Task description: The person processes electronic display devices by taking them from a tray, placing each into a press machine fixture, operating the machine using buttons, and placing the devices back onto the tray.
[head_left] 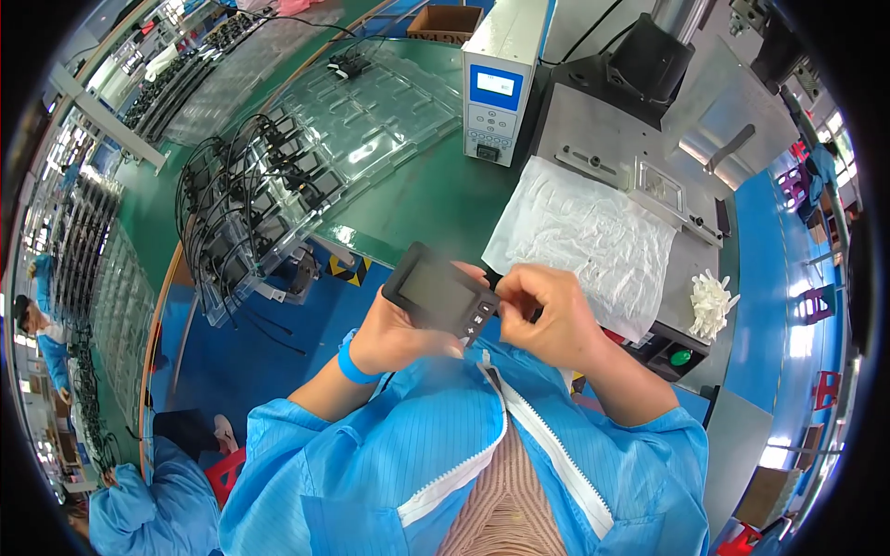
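Note:
My left hand (389, 335) is wrapped round a small black display unit (439, 291), with its grey screen facing up and a column of white-marked buttons along its right side. A blue band circles the left wrist. My right hand (549, 313) is at the unit's upper right edge, thumb and fingers pinched together. Whatever sits between those fingertips is too small and hidden to name. Both hands are held in front of my blue jacket, near the edge of the green table (408, 208).
Clear plastic trays (371, 120) holding several black cabled units (264, 176) lie at left. A white control box (491, 88) stands at the back. Right of it is a metal press bed (593, 125) with a white cloth (593, 236) and white pieces (712, 306). Another person (153, 500) sits at lower left.

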The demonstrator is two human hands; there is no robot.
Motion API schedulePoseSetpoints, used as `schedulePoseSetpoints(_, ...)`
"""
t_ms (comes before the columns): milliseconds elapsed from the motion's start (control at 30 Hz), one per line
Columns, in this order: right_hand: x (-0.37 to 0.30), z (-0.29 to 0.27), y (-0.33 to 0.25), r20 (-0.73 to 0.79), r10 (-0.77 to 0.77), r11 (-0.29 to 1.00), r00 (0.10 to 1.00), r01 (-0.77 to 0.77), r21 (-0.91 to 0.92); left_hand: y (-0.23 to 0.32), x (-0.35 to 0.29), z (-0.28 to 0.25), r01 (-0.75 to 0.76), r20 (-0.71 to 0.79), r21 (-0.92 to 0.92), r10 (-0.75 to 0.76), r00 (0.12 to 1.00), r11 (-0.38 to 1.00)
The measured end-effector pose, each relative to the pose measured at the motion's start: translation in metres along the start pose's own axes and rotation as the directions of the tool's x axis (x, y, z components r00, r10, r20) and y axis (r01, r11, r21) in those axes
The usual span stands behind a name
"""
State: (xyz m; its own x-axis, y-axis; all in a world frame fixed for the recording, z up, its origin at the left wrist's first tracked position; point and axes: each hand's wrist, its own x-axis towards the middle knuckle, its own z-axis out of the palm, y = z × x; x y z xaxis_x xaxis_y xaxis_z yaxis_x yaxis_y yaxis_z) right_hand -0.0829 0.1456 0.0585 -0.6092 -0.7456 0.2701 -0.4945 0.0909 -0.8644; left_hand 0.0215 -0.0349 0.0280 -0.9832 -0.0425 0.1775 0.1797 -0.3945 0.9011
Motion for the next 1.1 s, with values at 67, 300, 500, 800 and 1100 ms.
schedulePoseSetpoints(67, -0.007, 0.005, -0.004, 0.12, -0.052, 0.999, 0.991, 0.052, 0.002, -0.002, 0.003, -0.001, -0.057, -0.103, -0.078, 0.048, 0.994, 0.995)
schedulePoseSetpoints(300, -0.021, 0.006, -0.017, 0.35, -0.04, 0.978, 0.936, -0.035, 0.205, -0.017, 0.007, -0.016, -0.209, -0.207, 0.165, 0.241, 0.948, 0.964)
schedulePoseSetpoints(500, -0.049, -0.039, -0.013, 0.234, 0.069, 0.997, 0.97, -0.062, -0.036, -0.003, 0.01, -0.042, -0.116, -0.349, 0.088, 0.139, 0.927, 0.989)
schedulePoseSetpoints(800, -0.14, -0.174, 0.038, -0.707, -0.044, 0.584, 0.706, -0.555, -0.592, -0.013, 0.012, -0.052, -0.043, -0.262, -0.042, 0.03, 0.964, 0.998)
schedulePoseSetpoints(1100, -0.152, -0.164, 0.047, -0.664, -0.031, 0.474, 0.747, -0.574, -0.668, -0.015, 0.012, -0.048, -0.063, -0.226, -0.017, 0.058, 0.972, 0.998)
